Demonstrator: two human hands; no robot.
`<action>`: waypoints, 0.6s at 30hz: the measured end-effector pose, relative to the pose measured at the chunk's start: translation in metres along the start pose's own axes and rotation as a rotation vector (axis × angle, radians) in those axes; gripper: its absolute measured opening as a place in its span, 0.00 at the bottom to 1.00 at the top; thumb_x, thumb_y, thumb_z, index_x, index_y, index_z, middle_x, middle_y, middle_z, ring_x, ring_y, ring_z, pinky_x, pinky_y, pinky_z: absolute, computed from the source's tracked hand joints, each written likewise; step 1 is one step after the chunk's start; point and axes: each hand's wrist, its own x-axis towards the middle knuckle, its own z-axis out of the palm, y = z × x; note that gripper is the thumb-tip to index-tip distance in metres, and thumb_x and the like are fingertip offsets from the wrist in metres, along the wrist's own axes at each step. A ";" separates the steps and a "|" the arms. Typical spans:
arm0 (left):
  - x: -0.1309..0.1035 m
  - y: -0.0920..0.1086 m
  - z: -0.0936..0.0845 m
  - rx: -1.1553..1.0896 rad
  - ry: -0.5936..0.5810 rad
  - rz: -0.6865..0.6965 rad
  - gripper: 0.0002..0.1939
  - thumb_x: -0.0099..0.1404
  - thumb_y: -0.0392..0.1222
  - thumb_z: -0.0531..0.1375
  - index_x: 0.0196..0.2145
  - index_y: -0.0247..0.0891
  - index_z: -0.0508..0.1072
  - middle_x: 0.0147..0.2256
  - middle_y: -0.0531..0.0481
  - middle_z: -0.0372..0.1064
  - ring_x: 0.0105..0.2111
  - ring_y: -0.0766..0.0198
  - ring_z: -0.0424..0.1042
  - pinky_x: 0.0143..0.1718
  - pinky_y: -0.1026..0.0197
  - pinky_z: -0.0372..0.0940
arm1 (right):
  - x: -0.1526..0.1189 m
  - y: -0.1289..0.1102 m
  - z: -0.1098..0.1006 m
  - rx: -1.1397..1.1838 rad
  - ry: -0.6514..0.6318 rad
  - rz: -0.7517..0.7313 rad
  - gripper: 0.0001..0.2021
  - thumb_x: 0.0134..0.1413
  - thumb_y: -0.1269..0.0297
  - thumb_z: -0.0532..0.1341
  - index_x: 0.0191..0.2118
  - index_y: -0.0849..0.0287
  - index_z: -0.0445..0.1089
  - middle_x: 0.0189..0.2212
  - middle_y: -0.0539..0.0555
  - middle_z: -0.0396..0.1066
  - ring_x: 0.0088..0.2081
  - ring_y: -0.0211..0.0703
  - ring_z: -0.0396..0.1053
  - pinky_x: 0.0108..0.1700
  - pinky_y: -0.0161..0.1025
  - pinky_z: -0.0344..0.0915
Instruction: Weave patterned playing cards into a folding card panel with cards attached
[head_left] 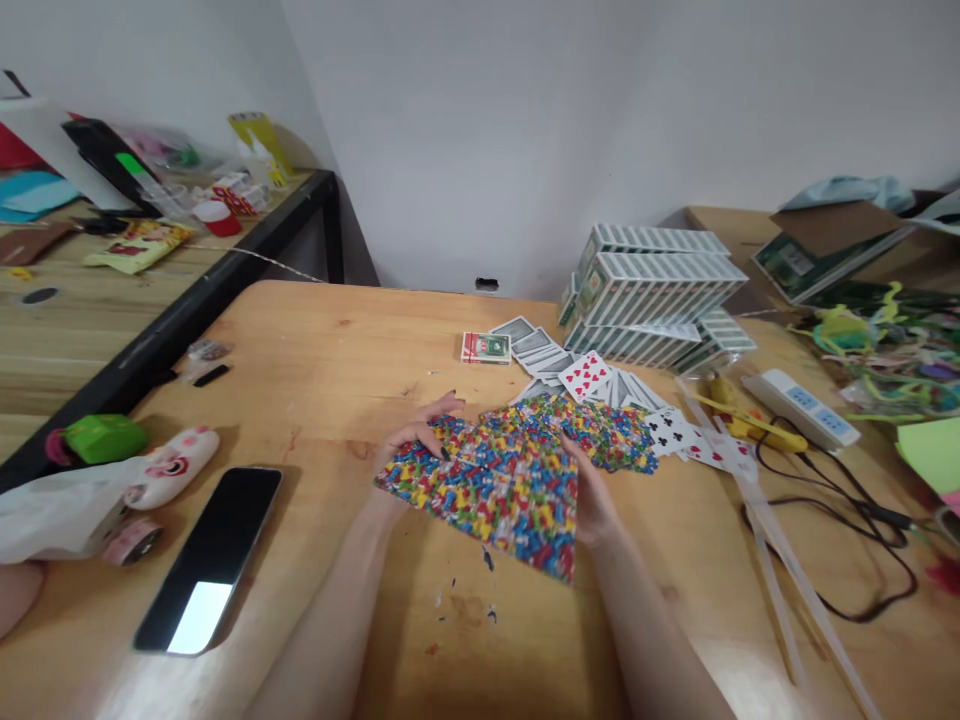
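Note:
Both hands hold a stiff sheet [510,500] densely printed in red, blue, yellow and green, tilted above the wooden table. My left hand [411,437] grips its left end, thumb on top and some fingers hidden under it. At the right edge, my right hand [592,497] is closed on the sheet, its fingers mostly behind. Just beyond lies another piece in the same pattern [611,430], its right border uneven; whether the two are joined I cannot tell. Past it are face-down playing cards [541,355], with a face-up heart card [585,376] on top.
A card box [486,348] lies at the back, beside stacked striped boxes [660,290]. On the right are a power strip [802,408], a black cable [832,540] and clear plastic strips [780,560]. A phone [214,555] and a green object [105,438] lie left.

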 end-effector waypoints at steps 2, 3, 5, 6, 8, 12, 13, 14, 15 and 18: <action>0.000 0.004 0.000 0.044 0.015 -0.052 0.07 0.48 0.42 0.63 0.17 0.38 0.72 0.52 0.51 0.62 0.50 0.49 0.61 0.48 0.52 0.57 | -0.002 -0.002 0.002 0.033 -0.047 0.032 0.24 0.49 0.46 0.51 0.43 0.58 0.69 0.40 0.57 0.72 0.42 0.51 0.70 0.43 0.47 0.65; 0.000 0.004 0.001 0.070 0.026 -0.066 0.07 0.48 0.40 0.63 0.16 0.38 0.72 0.54 0.51 0.60 0.50 0.49 0.61 0.48 0.51 0.57 | -0.003 -0.003 0.002 0.041 -0.066 0.029 0.23 0.48 0.49 0.53 0.46 0.57 0.67 0.43 0.56 0.71 0.42 0.51 0.70 0.44 0.47 0.64; 0.000 0.004 0.002 0.109 0.067 -0.081 0.06 0.48 0.38 0.62 0.16 0.38 0.72 0.55 0.50 0.58 0.51 0.48 0.60 0.50 0.50 0.56 | -0.003 -0.004 0.002 0.026 -0.038 -0.053 0.25 0.42 0.57 0.60 0.50 0.53 0.64 0.45 0.54 0.69 0.41 0.50 0.70 0.42 0.46 0.65; 0.001 0.003 0.002 0.114 0.082 -0.081 0.06 0.47 0.37 0.63 0.15 0.38 0.73 0.54 0.50 0.59 0.52 0.48 0.58 0.51 0.50 0.55 | -0.003 -0.004 0.002 0.015 -0.013 -0.091 0.27 0.39 0.62 0.63 0.50 0.51 0.62 0.45 0.53 0.69 0.39 0.49 0.71 0.41 0.45 0.66; 0.002 0.002 0.002 0.070 0.093 -0.090 0.05 0.45 0.36 0.64 0.15 0.38 0.73 0.54 0.49 0.59 0.53 0.48 0.57 0.51 0.50 0.54 | -0.001 -0.002 0.000 0.000 0.044 -0.135 0.29 0.36 0.66 0.64 0.50 0.49 0.61 0.42 0.51 0.71 0.36 0.48 0.72 0.38 0.44 0.67; 0.003 0.007 0.002 -0.134 0.139 -0.205 0.14 0.49 0.35 0.61 0.35 0.43 0.75 0.57 0.50 0.54 0.51 0.51 0.61 0.48 0.52 0.58 | 0.008 0.004 -0.005 -0.024 0.202 -0.212 0.22 0.37 0.63 0.65 0.44 0.53 0.65 0.34 0.51 0.73 0.30 0.44 0.71 0.33 0.40 0.66; 0.003 0.008 0.003 -0.169 0.163 -0.244 0.19 0.51 0.36 0.60 0.42 0.45 0.71 0.58 0.50 0.53 0.51 0.53 0.62 0.48 0.53 0.59 | 0.010 0.006 -0.006 -0.041 0.245 -0.248 0.19 0.37 0.63 0.65 0.41 0.54 0.66 0.32 0.51 0.73 0.30 0.43 0.71 0.33 0.39 0.66; 0.003 0.008 0.004 -0.193 0.179 -0.284 0.22 0.53 0.37 0.58 0.48 0.45 0.67 0.58 0.49 0.53 0.51 0.54 0.61 0.48 0.54 0.59 | 0.013 0.008 -0.008 -0.062 0.283 -0.290 0.17 0.37 0.63 0.66 0.38 0.55 0.67 0.31 0.50 0.73 0.29 0.41 0.70 0.33 0.37 0.65; 0.003 0.007 0.006 -0.207 0.184 -0.321 0.24 0.55 0.39 0.57 0.51 0.44 0.64 0.57 0.48 0.55 0.51 0.55 0.61 0.48 0.54 0.58 | 0.015 0.010 -0.009 -0.086 0.312 -0.329 0.15 0.37 0.63 0.66 0.36 0.55 0.67 0.29 0.49 0.72 0.28 0.40 0.69 0.33 0.36 0.65; 0.002 0.000 0.010 -0.166 0.184 -0.439 0.24 0.58 0.47 0.54 0.53 0.42 0.61 0.53 0.46 0.61 0.50 0.55 0.63 0.48 0.53 0.59 | 0.019 0.017 -0.012 -0.178 0.337 -0.398 0.13 0.40 0.61 0.64 0.36 0.54 0.66 0.29 0.47 0.71 0.29 0.39 0.68 0.34 0.36 0.64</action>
